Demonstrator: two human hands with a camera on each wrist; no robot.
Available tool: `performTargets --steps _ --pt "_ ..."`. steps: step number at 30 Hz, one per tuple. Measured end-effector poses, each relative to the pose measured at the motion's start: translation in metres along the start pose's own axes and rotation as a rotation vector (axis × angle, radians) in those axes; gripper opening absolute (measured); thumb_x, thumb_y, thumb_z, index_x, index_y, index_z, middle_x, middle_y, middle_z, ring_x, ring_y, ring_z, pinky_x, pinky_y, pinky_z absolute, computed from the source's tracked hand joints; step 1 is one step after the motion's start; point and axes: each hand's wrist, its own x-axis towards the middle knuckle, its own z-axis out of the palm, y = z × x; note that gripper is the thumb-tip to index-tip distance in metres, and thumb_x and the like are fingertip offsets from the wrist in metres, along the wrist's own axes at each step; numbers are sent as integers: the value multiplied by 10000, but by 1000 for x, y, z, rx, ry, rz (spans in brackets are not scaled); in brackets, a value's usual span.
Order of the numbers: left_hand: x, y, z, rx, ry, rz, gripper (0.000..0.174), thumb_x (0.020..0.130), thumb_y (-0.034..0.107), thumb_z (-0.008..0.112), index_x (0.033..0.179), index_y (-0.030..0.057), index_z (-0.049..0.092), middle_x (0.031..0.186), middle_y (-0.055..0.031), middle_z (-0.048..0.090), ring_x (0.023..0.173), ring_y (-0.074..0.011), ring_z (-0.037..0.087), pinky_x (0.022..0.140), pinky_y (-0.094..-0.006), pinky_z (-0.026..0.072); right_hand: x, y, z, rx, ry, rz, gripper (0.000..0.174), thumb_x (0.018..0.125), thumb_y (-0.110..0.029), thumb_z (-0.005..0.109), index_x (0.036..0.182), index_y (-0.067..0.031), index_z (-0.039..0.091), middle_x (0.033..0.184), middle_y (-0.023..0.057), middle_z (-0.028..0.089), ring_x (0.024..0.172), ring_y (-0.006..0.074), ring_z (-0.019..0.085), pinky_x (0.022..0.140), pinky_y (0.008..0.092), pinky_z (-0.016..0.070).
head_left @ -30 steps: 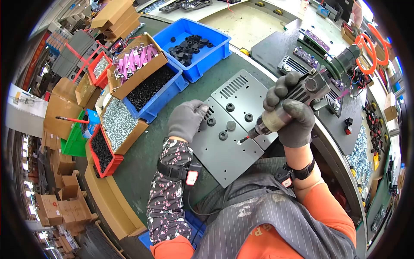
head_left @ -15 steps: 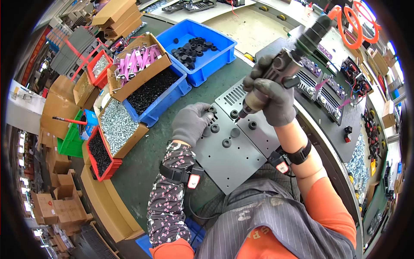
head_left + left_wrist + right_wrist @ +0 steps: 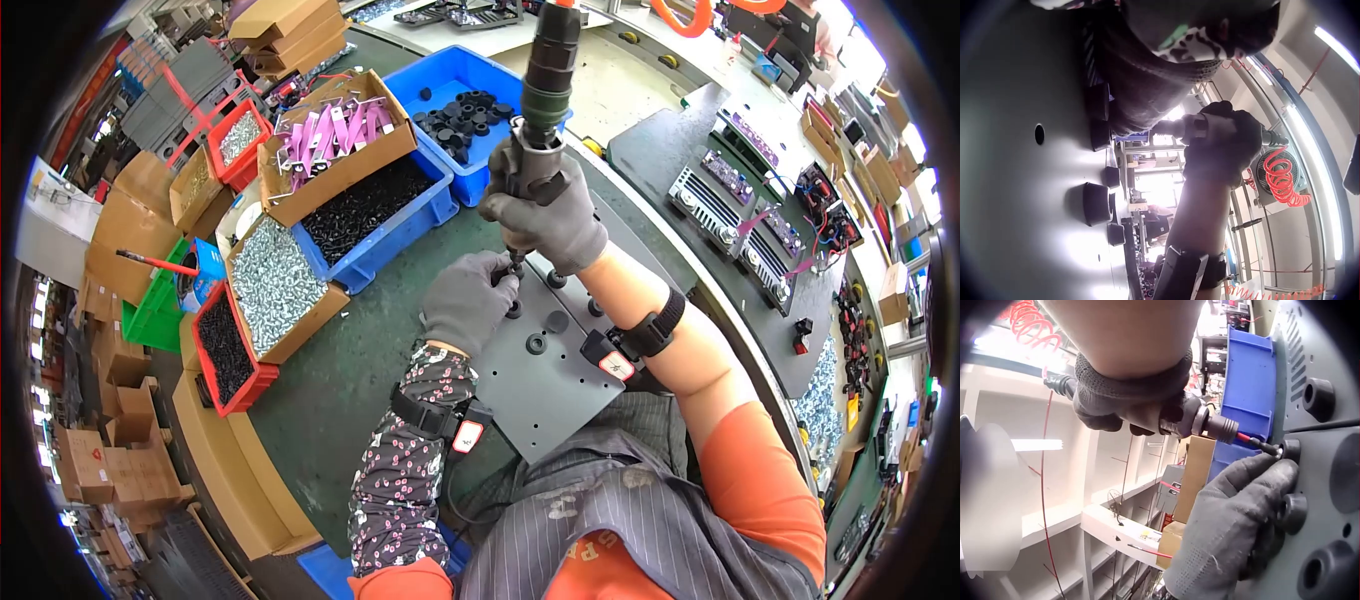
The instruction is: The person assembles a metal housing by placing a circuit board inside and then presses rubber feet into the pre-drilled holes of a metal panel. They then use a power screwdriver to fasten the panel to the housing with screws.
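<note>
Spread out below: a broad, dark-green counter (image 3: 330,400). On it, side by side along a thin seam, two flat grey metal panels (image 3: 545,400), holed and slotted, probably laid flat to bear pressure from above. Beyond them, an open blue plastic bin (image 3: 465,180) with loose black rubber pieces, likely placed there for easy reach. Grasped in the grey-gloved right hand (image 3: 560,220), a dark cylindrical power driver (image 3: 548,95), steeply upright over the panels, presumably so as to meet the work roughly square. Low beside the tip, the grey-gloved left hand (image 3: 468,305), fingertips pinching a black ring-shaped rubber foot (image 3: 1292,449), apparently against slipping. That foot: at the very ends of the left fingers, near the panel seam, and directly under the driver, well below the right hand. Other black rubber feet (image 3: 537,344) on the panels, one just beside the left fingers, others apart. At the pinched foot, a slim red-and-dark bit (image 3: 1259,444); smallest of all, a bright metal glint, possibly a screw head.
</note>
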Motion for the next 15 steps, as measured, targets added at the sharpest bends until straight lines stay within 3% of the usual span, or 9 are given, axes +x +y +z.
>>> performTargets --steps 2,4,5,7,8,10,11,13,15 --pt "1 -1 0 1 -1 10 202 788 100 665 969 16 639 834 -56 673 734 -127 644 670 -265 498 0 -2 2 -32 -21 -1 332 668 43 617 957 -39 475 860 52 529 748 141 588 683 300 512" --pt "6 -9 2 -27 -5 56 249 793 187 651 1016 78 630 787 -80 629 706 -206 634 644 -327 498 1 0 3 -30 -53 -33 319 670 36 614 950 -31 477 834 51 533 727 139 584 679 301 513" --pt "1 -5 -2 -29 1 56 249 793 187 651 1016 78 630 787 -80 629 706 -206 634 644 -327 498 1 -1 4 -31 -58 -35 319 670 36 614 950 -31 477 834 51 533 727 139 584 679 301 513" --pt "-18 8 -10 -269 274 12 294 831 180 605 1095 52 582 715 -47 572 597 -130 564 543 -284 468 1 -5 3 -58 -68 47 307 671 33 617 939 -29 480 806 51 535 727 139 583 669 297 511" --pt "-27 7 -12 -270 274 14 294 831 180 605 1095 52 582 715 -47 572 597 -130 564 543 -284 468 1 -6 3 -60 -67 45 307 671 33 617 939 -29 480 806 51 535 727 139 583 669 297 511" --pt "-50 0 -18 -1171 23 -269 322 888 157 527 1169 1 512 816 -29 559 586 -78 482 527 -200 425 1 -6 5 -38 -57 32 301 671 27 621 934 -30 488 791 49 541 711 132 576 659 288 506" --pt "-61 -1 -14 -1169 27 -262 322 888 157 527 1169 1 512 816 -29 559 586 -78 482 527 -200 425 3 -5 4 -37 -60 26 301 671 27 621 934 -30 488 791 49 541 711 132 576 659 288 506" --pt "-80 -3 -2 -1352 -146 -441 281 912 144 491 1150 -2 525 769 8 522 570 -36 429 474 -157 354 5 1 2 -118 -76 32 308 672 25 636 939 -35 494 798 42 547 709 121 566 639 279 497" --pt "-84 -10 7 -1346 -133 -394 261 931 146 466 1145 16 542 772 8 530 568 -31 438 479 -157 365 9 3 4 -88 -75 46 311 673 23 647 940 -37 498 805 39 550 711 116 562 638 274 492"
